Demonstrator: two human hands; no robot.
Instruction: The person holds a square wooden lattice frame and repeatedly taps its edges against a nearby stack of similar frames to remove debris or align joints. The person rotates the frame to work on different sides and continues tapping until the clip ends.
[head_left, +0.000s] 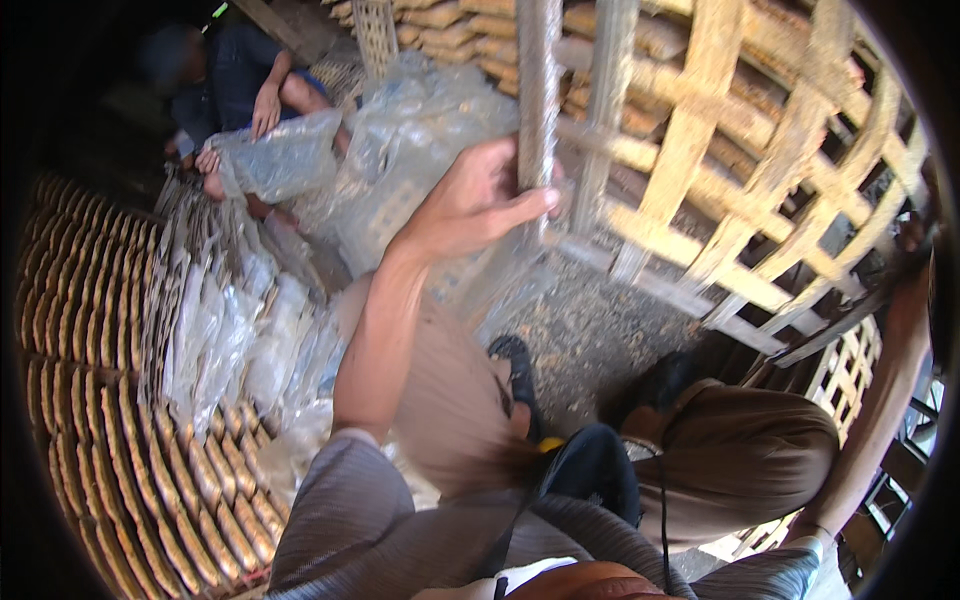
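Observation:
My left hand is closed round the pale edge pole of a woven bamboo lattice panel, its thumb lying across the pole. The panel is held up at a tilt on the right, with wide gaps between its strips. Brown, lumpy slabs show through and behind it. My right arm reaches up along the right edge, and my right hand is at the panel's far side. Shadow and the picture's rim hide its fingers.
Across from me on the left, a co-worker sits with hands on clear plastic sheeting. Crumpled plastic sheets lie below it. Rows of brown slabs fill the left side. My feet stand on gritty grey ground.

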